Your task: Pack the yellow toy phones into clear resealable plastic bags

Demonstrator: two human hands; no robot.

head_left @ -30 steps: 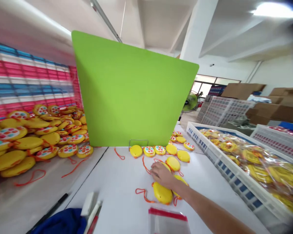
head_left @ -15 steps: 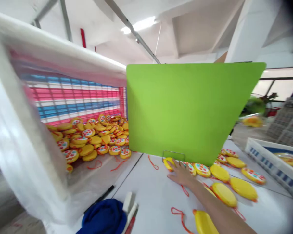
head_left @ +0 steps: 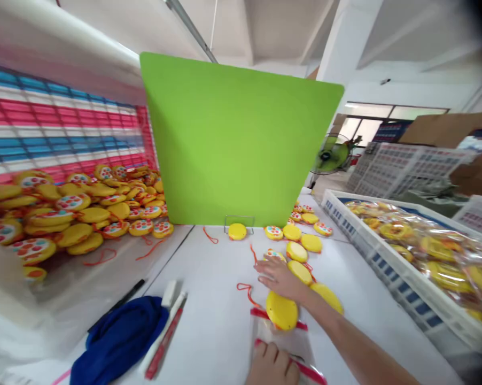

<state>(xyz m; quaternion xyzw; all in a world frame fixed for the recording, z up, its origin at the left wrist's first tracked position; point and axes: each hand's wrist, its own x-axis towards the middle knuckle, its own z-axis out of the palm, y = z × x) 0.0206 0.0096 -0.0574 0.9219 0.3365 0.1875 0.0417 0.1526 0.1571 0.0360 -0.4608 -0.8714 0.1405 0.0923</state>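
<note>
Right hand (head_left: 279, 280): spread, at spotted toy (head_left: 274, 253)
Left hand (head_left: 272, 368): on bag (head_left: 311, 371), grip unclear
Crate (head_left: 399, 282): bagged toys (head_left: 441, 270), look done
Table (head_left: 212, 310): loose toys (head_left: 281, 311) left

Right hand (head_left: 279, 278) is out over the white bench (head_left: 209, 326), fingers spread, right up against a round yellow toy with a colour-dotted white face (head_left: 275, 254)! Just below, a plain yellow rounded toy (head_left: 281, 313) overlaps a red strip of clear plastic bagging (head_left: 313, 372), and the left hand (head_left: 271, 369) is down on that bagging. Behind, an upright green panel (head_left: 241, 144); rightward, a slotted white plastic crate (head_left: 385, 267) brims with bagged yellow toys (head_left: 437, 251)!
</note>
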